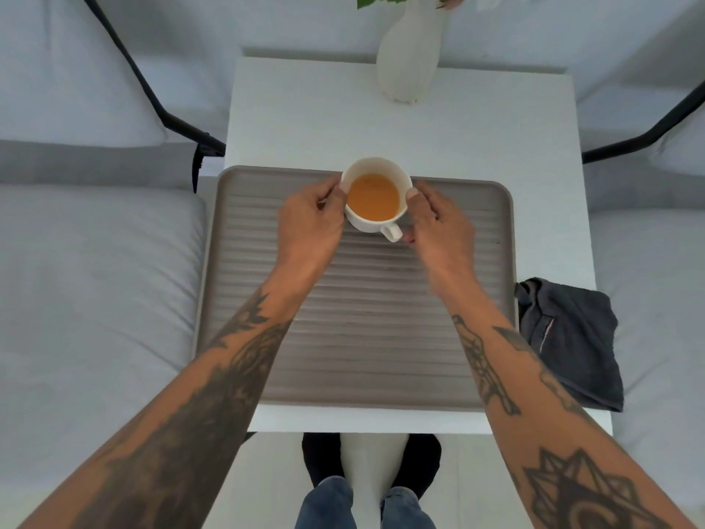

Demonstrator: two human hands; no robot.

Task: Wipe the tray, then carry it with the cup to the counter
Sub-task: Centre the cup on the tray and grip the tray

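Observation:
A white cup [375, 219] of orange-brown drink is over the far edge of the ribbed grey-brown tray [354, 337], its handle turned toward me. My left hand [311, 223] grips the cup's left side with thumb and fingers at the rim. My right hand [438, 225] holds the right side, fingers near the handle. Whether the cup rests on the tray or hangs just above it I cannot tell. A dark grey cloth [572, 341] lies crumpled at the tray's right, at the table's right edge.
The tray sits on a small white table [457, 139]. A white vase [410, 63] with greenery stands at the table's far edge. Grey cushioned seats with black frames flank the table on both sides. My feet are below the near edge.

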